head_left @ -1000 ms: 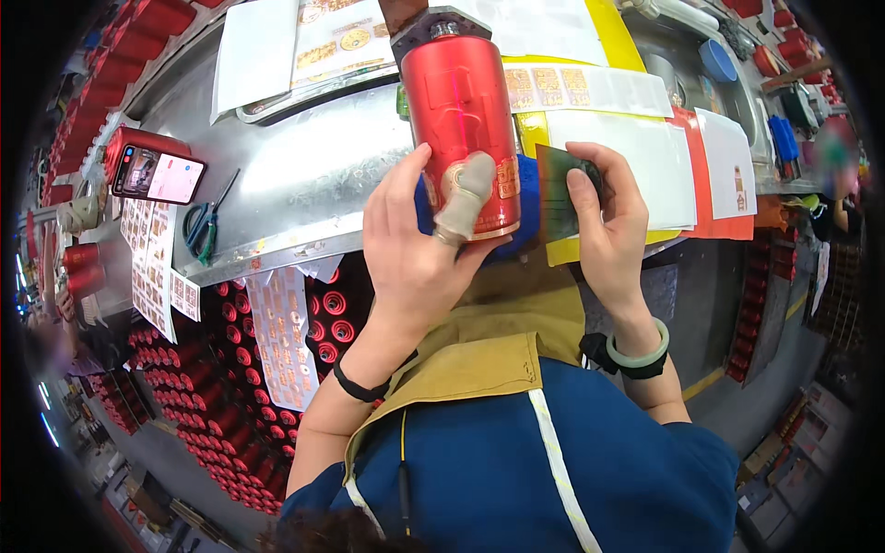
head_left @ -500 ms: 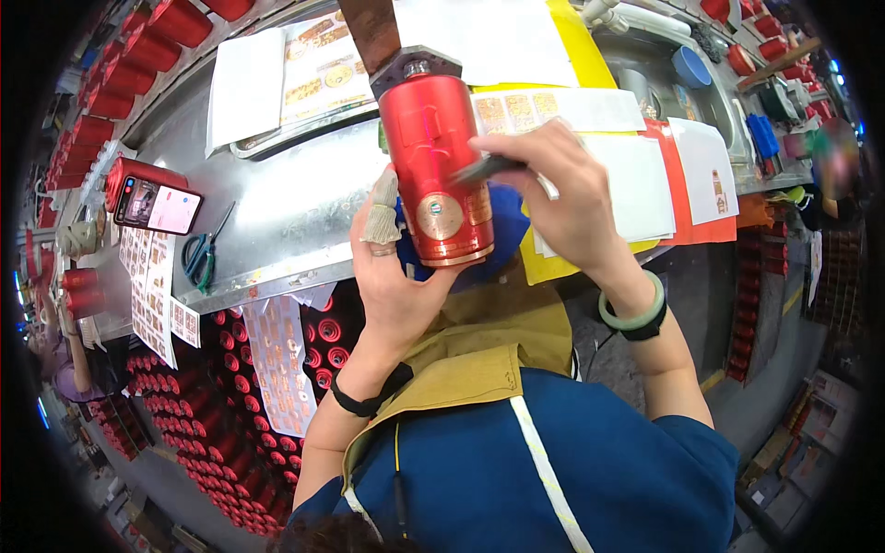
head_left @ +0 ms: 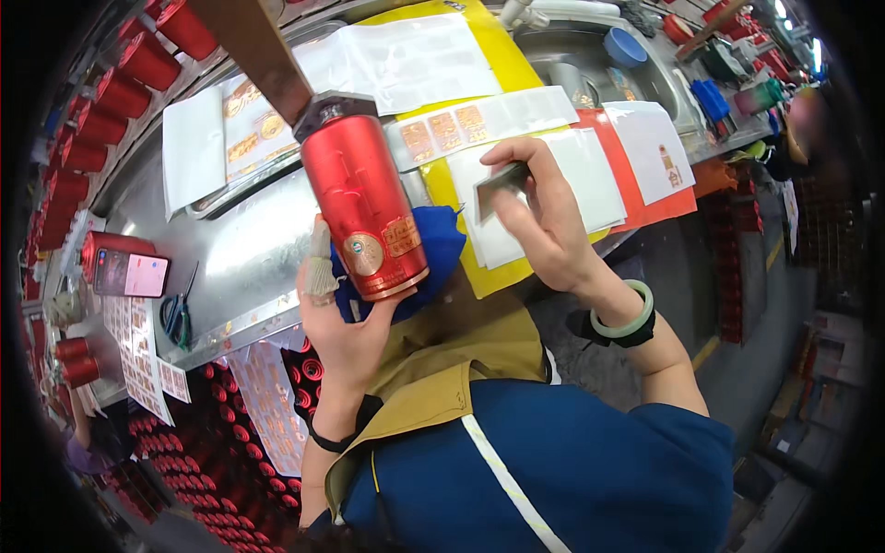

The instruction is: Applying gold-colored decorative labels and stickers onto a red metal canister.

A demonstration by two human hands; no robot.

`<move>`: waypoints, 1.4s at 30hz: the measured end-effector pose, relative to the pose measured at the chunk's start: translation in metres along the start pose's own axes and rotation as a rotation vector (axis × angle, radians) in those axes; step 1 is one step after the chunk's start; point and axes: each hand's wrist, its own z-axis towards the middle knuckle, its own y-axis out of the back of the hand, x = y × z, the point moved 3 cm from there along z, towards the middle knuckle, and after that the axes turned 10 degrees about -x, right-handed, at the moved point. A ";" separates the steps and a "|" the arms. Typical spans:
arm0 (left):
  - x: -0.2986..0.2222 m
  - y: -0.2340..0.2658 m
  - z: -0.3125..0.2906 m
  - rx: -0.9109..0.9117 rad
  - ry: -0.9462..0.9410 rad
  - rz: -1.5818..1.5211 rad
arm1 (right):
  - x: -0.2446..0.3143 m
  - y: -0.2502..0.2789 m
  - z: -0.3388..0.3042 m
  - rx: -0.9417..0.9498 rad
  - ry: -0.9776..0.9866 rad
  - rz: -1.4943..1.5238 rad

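A shiny red bottle with a round gold label and a square gold label near its base leans before me, its neck end at a dark holder. My left hand is closed round its base end, the thumb along the lower edge; a pale finger cover sits on one finger. To the right of the bottle and apart from it, my right hand pinches a small dark flat scraper. Beneath the bottle lies a blue cloth.
White label sheets and a strip of gold stickers lie on yellow and red folders. Scissors and a phone rest at the left of the metal table. Red bottles stand below; a sink is at far right.
My right hand has drawn the scraper away from the bottle's side toward the right. The whole view has shifted and turned a little; my left hand keeps its hold on the bottle.
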 end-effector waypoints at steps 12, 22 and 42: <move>-0.007 -0.002 0.004 0.010 -0.202 0.254 | -0.047 0.056 -0.009 0.031 0.077 -0.599; -0.008 -0.003 0.005 0.001 -0.251 0.295 | -0.150 0.301 -0.020 -0.166 -0.397 -1.551; -0.009 0.001 0.007 0.004 -0.271 0.311 | -0.204 0.272 0.142 0.314 -0.591 -0.934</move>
